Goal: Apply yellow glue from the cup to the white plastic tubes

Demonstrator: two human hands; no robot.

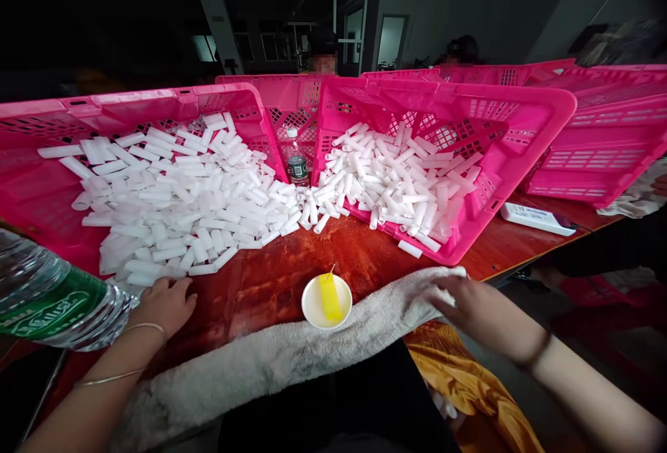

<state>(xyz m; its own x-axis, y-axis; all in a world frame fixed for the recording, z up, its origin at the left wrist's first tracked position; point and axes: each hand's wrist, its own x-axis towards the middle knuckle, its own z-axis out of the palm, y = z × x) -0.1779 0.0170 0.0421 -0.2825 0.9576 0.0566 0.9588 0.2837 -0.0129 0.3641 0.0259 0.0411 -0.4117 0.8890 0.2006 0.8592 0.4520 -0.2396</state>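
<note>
Reaching in from the near left, the person's left forearm slants across the table [250, 283], and the left hand [165, 306] lies palm down at the near edge of a heap of white tubes [180, 206]. Its fingers are loosely bent rather than clenched; the palm is hidden, so I cannot tell whether anything is under it. Two thin, shiny bangles [112, 378] circle the wrist and forearm.

From the near right, the other forearm angles inward, a dark band [539, 350] at the wrist. The right hand [463, 307] is slightly blurred, its bent fingers touching the right end of a long grey towel [260, 354]; whether they pinch the pile or only rest there, I cannot tell. The towel is thick and fuzzy, laid as a soft strip along the table's near edge.

The tubes are short, smooth, hollow cylinders, matte and slightly translucent. They spill from two pink baskets of perforated plastic, the left basket [39, 126] and the right basket [542, 109], meeting between them on the glossy reddish-brown wood.

Near the middle, a round white bowl [313, 306] holds a flat, bright yellow slab [330, 297]. A clear, ribbed bottle [57, 300] with a green label leans in at the left, beside the left hand; crumpled golden cloth [472, 387] hangs below the right.
</note>
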